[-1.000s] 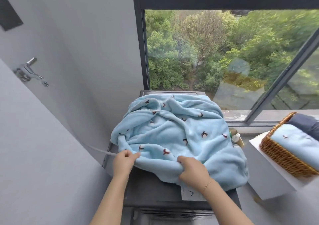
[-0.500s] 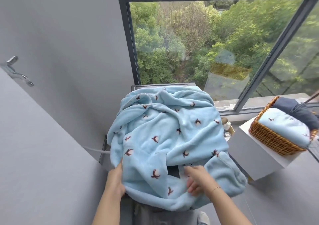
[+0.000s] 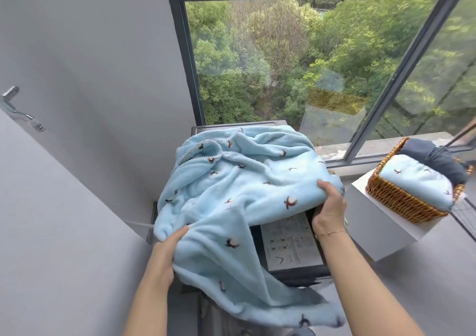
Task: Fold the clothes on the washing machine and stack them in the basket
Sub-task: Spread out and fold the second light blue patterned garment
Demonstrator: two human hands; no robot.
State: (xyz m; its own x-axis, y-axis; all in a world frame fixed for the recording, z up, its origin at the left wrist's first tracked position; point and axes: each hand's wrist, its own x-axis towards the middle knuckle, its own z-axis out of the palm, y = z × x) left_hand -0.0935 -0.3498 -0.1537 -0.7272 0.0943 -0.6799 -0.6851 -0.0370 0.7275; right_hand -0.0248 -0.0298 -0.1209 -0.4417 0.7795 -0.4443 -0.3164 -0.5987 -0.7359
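Washing machine [image 3: 291,250] top, one blue blanket [image 3: 231,188] gripped by two hands' fingers [image 3: 325,185], one basket [image 3: 401,201]

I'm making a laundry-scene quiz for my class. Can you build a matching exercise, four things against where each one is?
Things:
1. light blue fleece garment
2. wicker basket
3. dark folded garment
4. printed label

Places:
A. on the white stand at the right
B. on the washing machine's top, uncovered near the right hand
C. at the far end of the basket
D. spread over the washing machine, gripped by both hands

Pairs: 1-D, 2-A, 3-C, 4-B
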